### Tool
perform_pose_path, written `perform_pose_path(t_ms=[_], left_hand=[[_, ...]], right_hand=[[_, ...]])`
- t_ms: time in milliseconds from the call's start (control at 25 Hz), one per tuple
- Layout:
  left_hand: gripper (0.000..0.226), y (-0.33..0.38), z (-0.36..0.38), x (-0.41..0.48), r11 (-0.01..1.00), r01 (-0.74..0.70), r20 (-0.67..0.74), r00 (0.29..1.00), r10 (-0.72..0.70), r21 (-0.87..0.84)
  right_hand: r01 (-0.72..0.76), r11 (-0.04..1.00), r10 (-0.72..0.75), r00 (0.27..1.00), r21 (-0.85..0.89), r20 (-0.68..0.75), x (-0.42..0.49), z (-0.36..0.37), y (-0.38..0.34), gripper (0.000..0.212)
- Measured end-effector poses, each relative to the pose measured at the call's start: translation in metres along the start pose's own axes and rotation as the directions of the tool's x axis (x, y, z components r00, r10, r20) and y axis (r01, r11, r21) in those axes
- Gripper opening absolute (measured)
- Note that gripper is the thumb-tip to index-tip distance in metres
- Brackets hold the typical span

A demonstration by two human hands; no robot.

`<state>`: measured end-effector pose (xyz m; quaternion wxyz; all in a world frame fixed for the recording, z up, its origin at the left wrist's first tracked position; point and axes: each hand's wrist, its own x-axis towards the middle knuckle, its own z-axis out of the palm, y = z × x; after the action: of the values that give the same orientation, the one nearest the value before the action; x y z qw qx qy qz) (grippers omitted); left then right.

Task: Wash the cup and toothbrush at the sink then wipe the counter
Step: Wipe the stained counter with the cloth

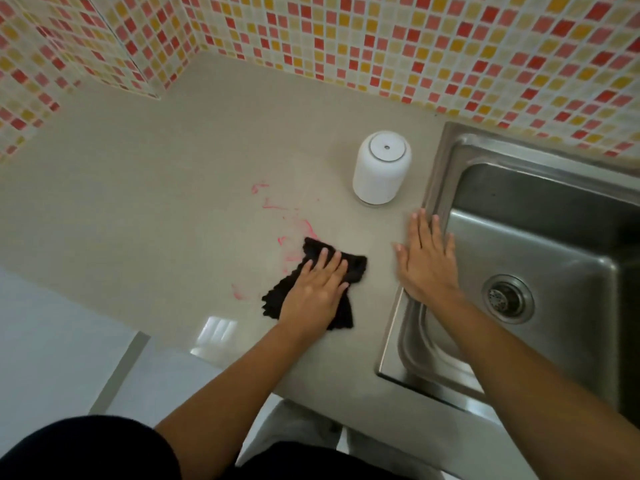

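Observation:
A black cloth [355, 268] lies on the beige counter [156, 202], and my left hand [317, 289] presses flat on top of it. Pink smears [298, 226] mark the counter just left of and beyond the cloth. A white cup [381, 173] stands upside down on the counter near the sink's left rim. My right hand [427, 258] rests flat and open, fingers spread, on the counter at the edge of the steel sink [540, 216]. No toothbrush is in view.
The sink basin has a round drain [507, 299] at its bottom. Mosaic tile walls [381, 39] in red, orange and cream close the counter at the back and left. The counter's front edge runs past my arms, with pale floor [52, 341] below at the left.

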<state>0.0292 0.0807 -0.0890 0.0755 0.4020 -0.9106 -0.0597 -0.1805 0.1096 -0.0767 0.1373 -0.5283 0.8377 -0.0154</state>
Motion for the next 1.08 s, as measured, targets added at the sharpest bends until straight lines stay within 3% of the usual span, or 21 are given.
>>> perform_pose_path(t_ms=[160, 240, 360, 440, 520, 560, 640, 720, 800, 880, 960, 1080], left_hand=[[0.050, -0.015, -0.007, -0.056, 0.954, -0.295, 0.042, 0.954, 0.297, -0.054], [0.047, -0.042, -0.005, -0.040, 0.967, -0.256, -0.024, 0.967, 0.255, -0.017], [0.044, -0.023, -0.001, 0.030, 0.997, -0.075, 0.075, 0.994, 0.077, -0.029], [0.046, 0.009, 0.012, 0.029, 0.983, -0.184, 0.004, 0.983, 0.184, 0.007], [0.046, 0.003, 0.010, -0.024, 0.940, -0.342, 0.078, 0.937, 0.341, -0.004], [0.045, -0.020, 0.007, -0.051, 0.935, -0.355, 0.074, 0.932, 0.355, -0.013], [0.043, -0.085, -0.008, -0.079, 0.968, -0.249, 0.033, 0.968, 0.249, -0.005], [0.044, -0.152, -0.020, -0.067, 0.998, 0.007, -0.007, 1.000, -0.006, 0.063], [0.046, -0.206, -0.031, -0.015, 0.942, 0.333, -0.016, 0.943, -0.333, 0.045], [0.045, -0.233, -0.039, 0.056, 0.863, 0.506, 0.002, 0.863, -0.506, -0.016], [0.045, -0.223, -0.033, 0.118, 0.859, 0.509, -0.010, 0.860, -0.510, -0.046], [0.047, -0.163, -0.016, 0.133, 0.967, 0.233, 0.052, 0.972, -0.229, -0.099]], right_hand=[[-0.058, 0.997, 0.057, 0.998, -0.048, -0.018, -0.004, 0.000, -0.005, 0.060], [-0.063, 0.996, 0.063, 0.998, -0.070, -0.014, -0.003, -0.002, -0.005, 0.059], [-0.084, 0.990, 0.081, 0.996, -0.109, -0.032, -0.004, -0.001, -0.008, 0.059], [-0.122, 0.984, 0.119, 0.992, -0.127, -0.030, -0.005, 0.001, -0.010, 0.060], [-0.140, 0.982, 0.138, 0.990, -0.123, -0.029, -0.005, 0.004, -0.010, 0.060], [-0.146, 0.982, 0.143, 0.989, -0.117, -0.029, -0.005, 0.004, -0.011, 0.060], [-0.144, 0.982, 0.140, 0.989, -0.119, -0.038, -0.005, 0.006, -0.010, 0.060], [-0.136, 0.982, 0.133, 0.991, -0.132, -0.028, -0.004, 0.006, -0.008, 0.060], [-0.134, 0.982, 0.132, 0.991, -0.132, -0.025, -0.004, 0.006, -0.008, 0.062], [-0.133, 0.983, 0.132, 0.991, -0.126, -0.016, -0.003, 0.004, -0.009, 0.062], [-0.126, 0.984, 0.127, 0.992, -0.127, -0.002, -0.004, 0.005, -0.009, 0.061], [-0.125, 0.988, 0.123, 0.992, -0.094, -0.026, -0.003, 0.007, -0.009, 0.068]])
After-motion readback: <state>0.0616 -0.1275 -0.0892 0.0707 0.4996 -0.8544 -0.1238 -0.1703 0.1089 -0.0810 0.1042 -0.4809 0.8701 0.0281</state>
